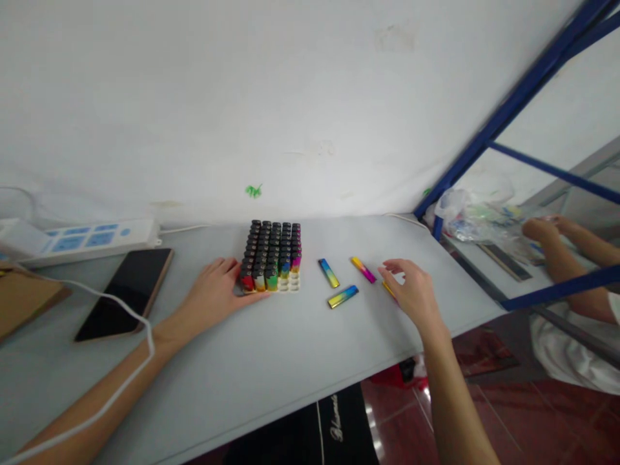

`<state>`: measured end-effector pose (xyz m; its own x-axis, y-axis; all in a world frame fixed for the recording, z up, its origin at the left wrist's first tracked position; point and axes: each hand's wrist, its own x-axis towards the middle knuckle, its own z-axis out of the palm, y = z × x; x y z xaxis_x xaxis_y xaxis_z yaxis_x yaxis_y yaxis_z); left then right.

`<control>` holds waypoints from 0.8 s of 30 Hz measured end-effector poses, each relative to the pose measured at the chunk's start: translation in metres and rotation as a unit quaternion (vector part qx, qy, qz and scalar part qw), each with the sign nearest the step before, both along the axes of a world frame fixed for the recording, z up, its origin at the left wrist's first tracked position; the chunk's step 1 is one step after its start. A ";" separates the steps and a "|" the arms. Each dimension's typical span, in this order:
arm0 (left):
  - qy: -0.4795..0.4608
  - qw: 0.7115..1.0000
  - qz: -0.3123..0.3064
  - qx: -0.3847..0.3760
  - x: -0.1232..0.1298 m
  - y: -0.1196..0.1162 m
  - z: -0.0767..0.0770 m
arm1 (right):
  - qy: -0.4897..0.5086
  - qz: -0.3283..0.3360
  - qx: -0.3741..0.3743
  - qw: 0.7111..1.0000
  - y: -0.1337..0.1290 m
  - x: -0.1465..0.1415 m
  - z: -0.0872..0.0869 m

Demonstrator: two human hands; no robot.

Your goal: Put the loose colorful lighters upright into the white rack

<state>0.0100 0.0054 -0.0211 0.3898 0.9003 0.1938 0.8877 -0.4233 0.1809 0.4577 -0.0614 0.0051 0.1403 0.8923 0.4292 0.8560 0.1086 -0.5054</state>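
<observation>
A white tray (289, 284) holds rows of upright lighters (271, 248) with black tops, and bare slots show at its front right corner. My left hand (220, 284) grips the tray's front left corner, the thumb along the front edge and the fingers at the left side. To the right of the tray lie loose lighters: a blue-yellow one (329, 272), a yellow-blue one (343, 296) and a yellow-magenta one (363, 269). Over another yellow lighter (389, 292) hovers my right hand (409, 287), thumb and fingers apart; the palm hides part of that lighter.
On the left are a phone (126, 294), a white power strip (97, 239), a brown cardboard piece (29, 300) and a white cable crossing above my left forearm. A blue metal frame (484, 139) bounds the right side; beyond it are plastic bags (477, 216) and another person's arms (562, 258).
</observation>
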 end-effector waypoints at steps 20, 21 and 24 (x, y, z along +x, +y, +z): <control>0.006 1.000 0.004 0.007 -0.002 0.004 -0.003 | 0.019 -0.058 -0.066 0.996 -0.065 0.039 -0.019; 0.008 1.000 0.004 0.008 -0.003 0.004 -0.004 | 0.015 -0.057 -0.071 0.996 -0.065 0.037 -0.022; 0.021 1.000 0.002 0.005 -0.003 0.004 -0.003 | 0.001 -0.064 -0.072 0.995 -0.059 0.027 -0.029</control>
<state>0.0074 0.0090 -0.0244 0.3947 0.8997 0.1863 0.8959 -0.4218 0.1391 0.4850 -0.1203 -0.0235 0.2570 0.9192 0.2982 0.8569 -0.0741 -0.5101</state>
